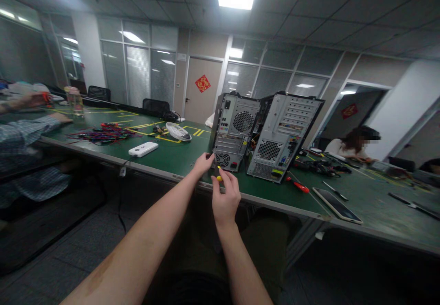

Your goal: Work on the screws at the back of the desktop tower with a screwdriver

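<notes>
Two computer towers stand side by side on the green table, rear panels facing me: a left tower [235,146] and a right tower [275,130]. My left hand [202,165] is at the lower left edge of the left tower, fingers closed; a dark bit shows at the fingertips, too small to name. Just in front of that tower's lower rear, my right hand [227,197] pinches a small yellow-and-black tool [219,178], which looks like a screwdriver handle. Its far end is hidden.
Left on the table lie a white power strip [143,149], a pile of wires [105,134] and a white oval object [178,131]. Right are a red-handled tool [298,185], a phone [337,205] and black cables [323,166]. People sit at both sides.
</notes>
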`<state>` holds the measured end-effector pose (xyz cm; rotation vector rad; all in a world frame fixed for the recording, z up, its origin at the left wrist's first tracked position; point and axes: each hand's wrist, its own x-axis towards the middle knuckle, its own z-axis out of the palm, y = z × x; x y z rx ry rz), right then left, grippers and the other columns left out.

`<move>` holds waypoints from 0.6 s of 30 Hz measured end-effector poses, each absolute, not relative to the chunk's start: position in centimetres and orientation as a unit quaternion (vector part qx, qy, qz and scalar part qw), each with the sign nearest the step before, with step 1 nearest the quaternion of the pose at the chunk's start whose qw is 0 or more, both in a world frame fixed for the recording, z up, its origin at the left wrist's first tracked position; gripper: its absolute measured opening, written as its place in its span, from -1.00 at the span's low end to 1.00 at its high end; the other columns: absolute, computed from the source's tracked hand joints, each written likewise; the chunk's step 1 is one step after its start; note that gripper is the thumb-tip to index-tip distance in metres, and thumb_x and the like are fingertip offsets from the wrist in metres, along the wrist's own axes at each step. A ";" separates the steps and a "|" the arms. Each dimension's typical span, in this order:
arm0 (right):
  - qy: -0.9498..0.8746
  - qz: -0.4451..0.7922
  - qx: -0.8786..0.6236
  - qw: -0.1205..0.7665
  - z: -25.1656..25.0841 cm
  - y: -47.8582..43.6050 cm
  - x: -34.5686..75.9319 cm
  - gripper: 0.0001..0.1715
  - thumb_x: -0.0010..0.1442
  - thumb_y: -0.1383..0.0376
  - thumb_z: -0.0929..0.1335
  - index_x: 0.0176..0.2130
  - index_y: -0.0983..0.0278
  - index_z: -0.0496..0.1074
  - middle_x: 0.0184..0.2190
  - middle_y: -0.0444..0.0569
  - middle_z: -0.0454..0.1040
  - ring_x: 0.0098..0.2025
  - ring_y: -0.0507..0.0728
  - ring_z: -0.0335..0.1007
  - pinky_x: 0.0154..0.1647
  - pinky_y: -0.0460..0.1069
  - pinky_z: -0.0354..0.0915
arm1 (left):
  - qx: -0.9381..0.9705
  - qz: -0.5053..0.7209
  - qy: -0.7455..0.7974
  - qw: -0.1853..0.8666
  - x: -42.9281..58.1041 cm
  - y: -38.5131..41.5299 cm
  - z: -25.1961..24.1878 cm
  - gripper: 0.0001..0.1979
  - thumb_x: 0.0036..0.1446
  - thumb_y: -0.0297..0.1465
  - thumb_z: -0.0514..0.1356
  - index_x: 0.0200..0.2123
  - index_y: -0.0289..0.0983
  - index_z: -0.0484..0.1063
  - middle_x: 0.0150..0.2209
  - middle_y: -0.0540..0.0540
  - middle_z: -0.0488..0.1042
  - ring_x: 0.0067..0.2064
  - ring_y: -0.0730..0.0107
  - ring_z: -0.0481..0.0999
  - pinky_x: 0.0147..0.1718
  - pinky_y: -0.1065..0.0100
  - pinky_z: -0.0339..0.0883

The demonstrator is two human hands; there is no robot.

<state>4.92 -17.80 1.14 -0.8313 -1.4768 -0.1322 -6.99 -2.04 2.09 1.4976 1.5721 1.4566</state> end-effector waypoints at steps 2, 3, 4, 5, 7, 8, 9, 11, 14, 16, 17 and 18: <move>-0.660 -0.063 -0.363 0.655 1.1 -17.8 4.9 -0.70 0.37 0.27 0.36 0.05 0.28 0.54 -0.05 0.11 0.52 -0.03 0.15 0.51 0.06 0.05 0.44 | 0.562 0.524 0.587 0.255 -7.0 -2.2 2.2 -0.62 0.33 -0.16 0.14 -0.01 -0.34 0.50 0.07 -0.30 0.57 0.11 0.15 0.54 0.05 0.33 0.29; -0.662 -0.064 -0.361 0.654 1.0 -17.8 5.0 -0.70 0.37 0.28 0.35 0.06 0.29 0.53 -0.04 0.12 0.52 -0.01 0.15 0.51 0.07 0.05 0.44 | 0.564 0.521 0.588 0.254 -6.9 -2.3 2.3 -0.61 0.33 -0.16 0.14 0.00 -0.35 0.50 0.08 -0.30 0.57 0.11 0.15 0.53 0.05 0.33 0.29; -0.662 -0.066 -0.360 0.654 1.0 -17.8 5.0 -0.69 0.37 0.29 0.35 0.07 0.30 0.52 -0.03 0.13 0.53 0.01 0.16 0.51 0.08 0.06 0.44 | 0.564 0.520 0.589 0.253 -6.9 -2.3 2.3 -0.60 0.33 -0.16 0.14 0.01 -0.35 0.50 0.08 -0.30 0.57 0.12 0.14 0.53 0.05 0.33 0.29; -0.661 -0.067 -0.360 0.655 1.0 -17.7 5.1 -0.68 0.37 0.30 0.35 0.08 0.30 0.50 -0.02 0.13 0.53 0.02 0.17 0.51 0.08 0.07 0.44 | 0.564 0.519 0.590 0.253 -6.9 -2.3 2.4 -0.60 0.33 -0.15 0.14 0.01 -0.34 0.50 0.08 -0.31 0.57 0.12 0.14 0.54 0.05 0.33 0.29; -0.659 -0.069 -0.356 0.659 1.0 -17.7 5.2 -0.67 0.37 0.32 0.33 0.10 0.31 0.48 0.00 0.15 0.54 0.04 0.18 0.51 0.08 0.08 0.45 | 0.563 0.517 0.592 0.254 -6.9 -2.3 2.3 -0.58 0.32 -0.13 0.14 0.02 -0.35 0.50 0.08 -0.31 0.57 0.11 0.12 0.54 0.04 0.31 0.29; -0.660 -0.070 -0.353 0.660 1.0 -17.7 5.2 -0.68 0.38 0.33 0.32 0.09 0.31 0.48 0.00 0.15 0.54 0.05 0.18 0.50 0.10 0.09 0.44 | 0.562 0.517 0.593 0.255 -6.9 -2.3 2.3 -0.56 0.32 -0.12 0.14 0.03 -0.35 0.50 0.08 -0.32 0.57 0.11 0.12 0.54 0.04 0.31 0.29; -0.662 -0.072 -0.350 0.659 1.0 -17.7 5.3 -0.69 0.38 0.34 0.31 0.08 0.30 0.49 0.01 0.15 0.54 0.07 0.18 0.50 0.13 0.10 0.43 | 0.562 0.516 0.594 0.255 -6.9 -2.3 2.3 -0.55 0.32 -0.11 0.13 0.03 -0.35 0.50 0.08 -0.32 0.57 0.11 0.12 0.54 0.04 0.30 0.29; -0.666 -0.075 -0.348 0.656 1.2 -17.8 5.3 -0.70 0.39 0.37 0.28 0.05 0.29 0.51 0.04 0.15 0.53 0.11 0.18 0.47 0.18 0.12 0.39 | 0.562 0.516 0.595 0.255 -6.9 -2.2 2.2 -0.53 0.32 -0.09 0.12 0.03 -0.34 0.50 0.09 -0.31 0.56 0.11 0.12 0.54 0.04 0.31 0.29; -0.660 -0.075 -0.361 0.655 1.4 -17.9 5.2 -0.72 0.39 0.35 0.29 0.01 0.28 0.53 0.05 0.15 0.48 0.11 0.18 0.46 0.17 0.12 0.38 | 0.564 0.511 0.597 0.255 -7.0 -2.1 2.1 -0.53 0.32 -0.08 0.12 0.02 -0.34 0.50 0.08 -0.31 0.57 0.11 0.13 0.54 0.03 0.32 0.29; -0.655 -0.073 -0.368 0.655 1.5 -17.9 5.1 -0.76 0.38 0.30 0.33 -0.04 0.27 0.55 0.01 0.14 0.47 0.05 0.18 0.47 0.13 0.10 0.40 | 0.564 0.511 0.597 0.252 -7.0 -2.0 2.1 -0.54 0.32 -0.09 0.12 0.01 -0.35 0.50 0.07 -0.31 0.57 0.10 0.13 0.54 0.02 0.32 0.29; -0.654 -0.073 -0.370 0.656 1.5 -17.9 5.0 -0.77 0.38 0.28 0.33 -0.05 0.27 0.56 -0.02 0.13 0.47 0.02 0.18 0.48 0.10 0.10 0.41 | 0.565 0.512 0.596 0.252 -7.0 -1.9 2.1 -0.54 0.32 -0.09 0.12 0.01 -0.35 0.50 0.07 -0.32 0.57 0.09 0.12 0.54 0.02 0.31 0.29; -0.653 -0.073 -0.372 0.656 1.6 -17.8 5.0 -0.77 0.38 0.27 0.34 -0.05 0.28 0.56 -0.05 0.12 0.47 0.00 0.17 0.48 0.08 0.09 0.42 | 0.565 0.513 0.595 0.252 -7.0 -1.9 2.0 -0.54 0.32 -0.08 0.12 0.01 -0.35 0.50 0.07 -0.32 0.57 0.09 0.12 0.55 0.02 0.31 0.30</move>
